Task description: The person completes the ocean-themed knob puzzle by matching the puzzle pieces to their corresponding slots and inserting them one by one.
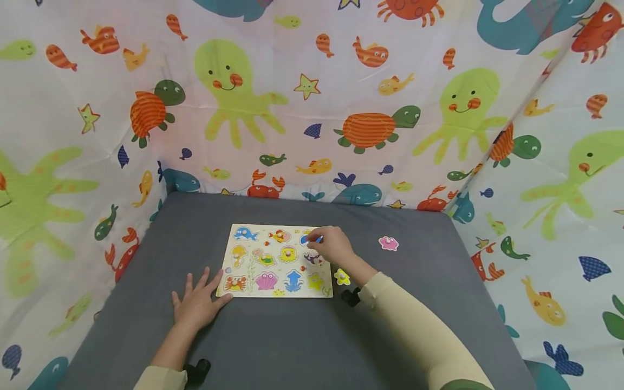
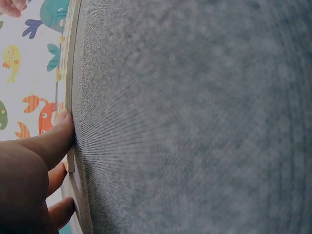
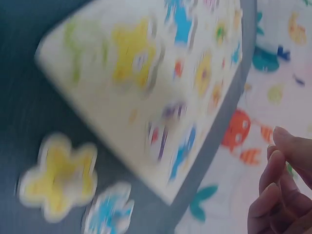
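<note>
A cream wooden puzzle board (image 1: 249,290) with colourful sea animal pieces lies on the grey table. My left hand (image 1: 197,303) rests at its lower left corner, fingers spread, the thumb touching the near edge; the left wrist view shows the thumb (image 2: 61,131) against the board's rim. Over the board's upper right corner is my right hand (image 1: 333,246), above a blue picture. Its fingertips sit close together in the right wrist view, with nothing visible between them. Right of the board lies a yellow star piece (image 1: 342,277); beside it is a blue piece (image 3: 109,209).
A pink fish-shaped piece (image 1: 388,244) lies farther right on the grey table (image 1: 273,341). White cloth with printed sea animals (image 1: 312,162) hangs around the back and both sides. The right forearm covers part of the table by the star piece.
</note>
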Demonstrator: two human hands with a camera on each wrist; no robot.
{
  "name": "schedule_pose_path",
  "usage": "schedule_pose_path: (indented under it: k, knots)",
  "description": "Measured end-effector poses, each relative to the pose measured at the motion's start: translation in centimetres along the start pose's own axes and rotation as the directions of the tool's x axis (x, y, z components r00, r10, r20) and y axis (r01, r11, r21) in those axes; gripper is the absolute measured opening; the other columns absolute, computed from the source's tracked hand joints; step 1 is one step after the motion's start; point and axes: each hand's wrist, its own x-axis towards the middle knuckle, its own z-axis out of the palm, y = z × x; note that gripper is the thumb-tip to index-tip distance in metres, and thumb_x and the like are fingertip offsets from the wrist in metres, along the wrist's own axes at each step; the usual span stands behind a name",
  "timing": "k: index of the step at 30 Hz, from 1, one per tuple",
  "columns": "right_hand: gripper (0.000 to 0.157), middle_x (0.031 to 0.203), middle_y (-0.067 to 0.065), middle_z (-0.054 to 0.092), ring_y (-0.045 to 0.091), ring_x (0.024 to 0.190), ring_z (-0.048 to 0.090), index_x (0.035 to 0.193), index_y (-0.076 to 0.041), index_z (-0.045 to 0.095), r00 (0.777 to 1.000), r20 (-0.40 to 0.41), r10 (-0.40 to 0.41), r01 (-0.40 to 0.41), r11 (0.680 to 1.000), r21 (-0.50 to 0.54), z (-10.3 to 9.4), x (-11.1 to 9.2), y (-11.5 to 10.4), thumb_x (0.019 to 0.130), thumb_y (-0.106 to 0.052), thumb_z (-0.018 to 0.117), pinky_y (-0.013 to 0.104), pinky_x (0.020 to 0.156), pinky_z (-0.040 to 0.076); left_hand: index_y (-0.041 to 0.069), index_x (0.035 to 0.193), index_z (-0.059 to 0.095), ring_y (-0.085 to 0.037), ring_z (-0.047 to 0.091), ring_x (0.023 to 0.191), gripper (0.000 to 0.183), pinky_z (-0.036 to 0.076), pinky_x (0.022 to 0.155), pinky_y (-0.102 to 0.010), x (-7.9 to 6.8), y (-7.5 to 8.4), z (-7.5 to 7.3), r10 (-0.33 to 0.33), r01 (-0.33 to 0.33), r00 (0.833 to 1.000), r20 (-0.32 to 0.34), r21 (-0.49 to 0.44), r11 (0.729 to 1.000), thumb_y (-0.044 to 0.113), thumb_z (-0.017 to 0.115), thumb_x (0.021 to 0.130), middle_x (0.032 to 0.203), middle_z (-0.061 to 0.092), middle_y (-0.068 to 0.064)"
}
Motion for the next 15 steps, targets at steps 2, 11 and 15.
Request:
schedule_pose_path:
  k: [2,11,15]
  knots:
    - [0.016,0.098,-0.001,0.076,0.014,0.082,0.066,0.106,-0.017,0.08,0.999,-0.025,0.021,-0.021,1.0,0.005,-1.1,0.0,1.2,0.093,-0.024,0.075,0.03,0.066,0.055,0.025,0.161,0.027,-0.054,-0.007,0.151,0.088,-0.008,0.107,-0.083,-0.1,0.0,-0.1,0.004,-0.004,1.0,0.003,-0.003,1.0,0.064,0.062,0.091,0.168,0.013,-0.019]
    - [0.019,0.102,0.005,0.077,0.022,0.086,0.07,0.11,-0.011,0.078,0.981,-0.148,0.125,-0.115,0.991,0.07,-5.4,0.5,6.9,0.093,-0.018,0.075,0.041,0.073,0.059,0.023,0.161,0.027,-0.054,-0.007,0.151,0.088,-0.009,0.107,-0.083,-0.2,0.3,-0.3,0.003,-0.003,1.0,0.013,-0.003,1.0,0.065,0.06,0.092,0.168,0.012,-0.019]
    - [0.022,0.107,0.007,0.077,0.026,0.092,0.071,0.113,-0.011,0.077,0.969,-0.154,0.195,-0.187,0.98,0.066,-6.1,0.3,9.7,0.094,-0.02,0.074,0.046,0.079,0.059,0.022,0.161,0.027,-0.054,-0.007,0.151,0.088,-0.009,0.107,-0.083,-0.2,0.3,-0.2,-0.004,0.004,1.0,0.014,-0.005,1.0,0.063,0.061,0.092,0.168,0.013,-0.02]
